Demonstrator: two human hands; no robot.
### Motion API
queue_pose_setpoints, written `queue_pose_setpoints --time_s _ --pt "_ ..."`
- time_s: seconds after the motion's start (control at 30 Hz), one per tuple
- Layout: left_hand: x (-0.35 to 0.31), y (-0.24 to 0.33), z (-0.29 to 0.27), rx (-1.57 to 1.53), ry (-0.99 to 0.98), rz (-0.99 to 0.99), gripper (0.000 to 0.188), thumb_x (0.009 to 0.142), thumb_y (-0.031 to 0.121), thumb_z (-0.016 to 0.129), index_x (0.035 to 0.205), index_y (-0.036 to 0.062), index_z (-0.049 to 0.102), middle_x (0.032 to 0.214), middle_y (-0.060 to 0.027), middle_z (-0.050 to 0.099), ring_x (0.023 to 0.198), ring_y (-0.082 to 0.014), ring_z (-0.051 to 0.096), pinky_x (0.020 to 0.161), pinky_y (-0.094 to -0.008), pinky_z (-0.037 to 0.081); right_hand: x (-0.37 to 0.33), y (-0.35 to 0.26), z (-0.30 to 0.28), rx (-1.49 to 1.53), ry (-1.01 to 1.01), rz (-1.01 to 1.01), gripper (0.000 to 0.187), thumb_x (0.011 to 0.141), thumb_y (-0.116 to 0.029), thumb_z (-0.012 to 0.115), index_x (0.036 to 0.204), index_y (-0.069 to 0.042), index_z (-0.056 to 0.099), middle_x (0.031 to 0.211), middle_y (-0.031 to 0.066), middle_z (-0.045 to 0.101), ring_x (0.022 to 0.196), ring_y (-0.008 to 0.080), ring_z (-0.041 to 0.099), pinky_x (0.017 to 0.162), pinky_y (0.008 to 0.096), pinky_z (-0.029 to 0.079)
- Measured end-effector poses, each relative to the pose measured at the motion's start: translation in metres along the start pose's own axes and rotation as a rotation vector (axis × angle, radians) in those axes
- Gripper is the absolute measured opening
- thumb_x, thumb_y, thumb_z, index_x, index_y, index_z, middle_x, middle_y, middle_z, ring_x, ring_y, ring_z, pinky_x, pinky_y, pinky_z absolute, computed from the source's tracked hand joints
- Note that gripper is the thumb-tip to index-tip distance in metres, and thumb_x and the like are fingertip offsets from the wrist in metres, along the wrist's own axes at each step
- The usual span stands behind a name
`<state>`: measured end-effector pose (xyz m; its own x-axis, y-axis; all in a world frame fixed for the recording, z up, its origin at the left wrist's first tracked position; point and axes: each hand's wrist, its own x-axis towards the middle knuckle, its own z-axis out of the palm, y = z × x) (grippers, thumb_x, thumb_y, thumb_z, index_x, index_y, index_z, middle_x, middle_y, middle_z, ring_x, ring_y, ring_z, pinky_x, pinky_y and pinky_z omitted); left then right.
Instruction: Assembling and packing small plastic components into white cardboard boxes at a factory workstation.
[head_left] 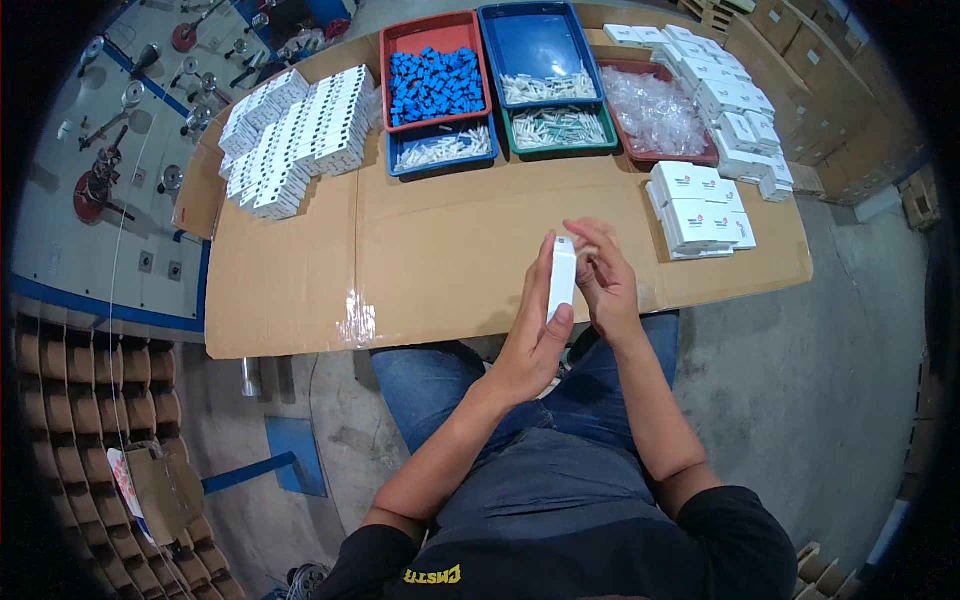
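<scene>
A small white carton point(562, 280) stands on edge above the near side of the cardboard-topped table. My left hand point(535, 335) is closed around it, thumb on the near end and fingers along its left side. Close by its right side is my right hand point(608, 280), with bent fingers held apart and slightly blurred near the carton's upper end. Whether those fingertips touch the carton, I cannot tell. A stack of closed white cartons point(700, 215) with small printed marks sits to the right of my hands.
At the back stand a red tray point(385, 75) of blue plastic pieces, blue and green trays point(562, 150) of white pieces, and a red tray point(680, 157) of clear bags. White blocks point(300, 140) fill the back left; more white cartons point(720, 90) the back right.
</scene>
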<state>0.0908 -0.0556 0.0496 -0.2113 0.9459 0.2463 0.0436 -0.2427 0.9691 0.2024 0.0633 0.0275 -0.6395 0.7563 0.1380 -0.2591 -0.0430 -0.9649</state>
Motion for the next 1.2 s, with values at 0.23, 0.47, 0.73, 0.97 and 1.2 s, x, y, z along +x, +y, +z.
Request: queue_pose_setpoints --time_s 0.23,0.47,0.73,0.97,1.2 --pt "0.002 0.008 0.001 -0.773 0.263 -0.378 0.063 0.108 0.037 0.05 0.163 0.0128 0.03 0.14 -0.0097 0.056 0.124 -0.024 0.059 0.106 -0.0405 0.05 -0.005 -0.017 0.009 -0.31 -0.171 -0.412 0.066 0.091 -0.026 0.072 0.15 -0.002 0.054 0.158 0.0213 0.048 0.145 0.0347 0.049 0.117 0.045 0.04" --pt "0.005 0.01 -0.004 -0.736 0.378 -0.593 0.056 0.106 0.053 0.053 0.143 0.0118 0.049 0.118 -0.0064 0.063 0.107 -0.0195 0.065 0.094 -0.0387 0.056 -0.002 -0.006 0.023 -0.564 -0.264 -0.476 0.076 0.091 -0.033 0.069 0.155 0.002 0.045 0.155 0.0259 0.047 0.14 0.0403 0.052 0.111 0.0447 0.047" --pt "0.004 0.019 0.004 -0.746 0.476 -0.542 0.056 0.108 0.057 0.05 0.142 0.0116 0.052 0.118 -0.0042 0.063 0.109 -0.017 0.063 0.095 -0.0341 0.053 -0.002 0.011 0.041 -0.56 -0.169 -0.561 0.075 0.101 -0.046 0.051 0.152 0.009 0.043 0.152 0.0306 0.047 0.138 0.0462 0.049 0.118 0.0489 0.038" --pt "0.001 0.008 0.013 -0.722 0.6 -0.516 0.043 0.109 0.05 0.053 0.127 0.0117 0.06 0.105 -0.0008 0.064 0.096 -0.0107 0.062 0.083 -0.0293 0.052 -0.005 0.027 0.038 -0.62 -0.124 -0.596 0.078 0.104 -0.051 0.047 0.15 0.012 0.045 0.148 0.0328 0.049 0.132 0.0469 0.053 0.112 0.05 0.043" --pt "-0.002 -0.006 0.014 -0.638 0.6 -0.48 0.041 0.108 0.048 0.054 0.121 0.01 0.061 0.094 0.0022 0.063 0.076 -0.007 0.059 0.062 -0.0239 0.048 -0.009 0.034 0.036 -0.59 -0.112 -0.624 0.078 0.109 -0.054 0.038 0.148 0.013 0.048 0.146 0.0336 0.051 0.129 0.0481 0.054 0.111 0.0508 0.044"
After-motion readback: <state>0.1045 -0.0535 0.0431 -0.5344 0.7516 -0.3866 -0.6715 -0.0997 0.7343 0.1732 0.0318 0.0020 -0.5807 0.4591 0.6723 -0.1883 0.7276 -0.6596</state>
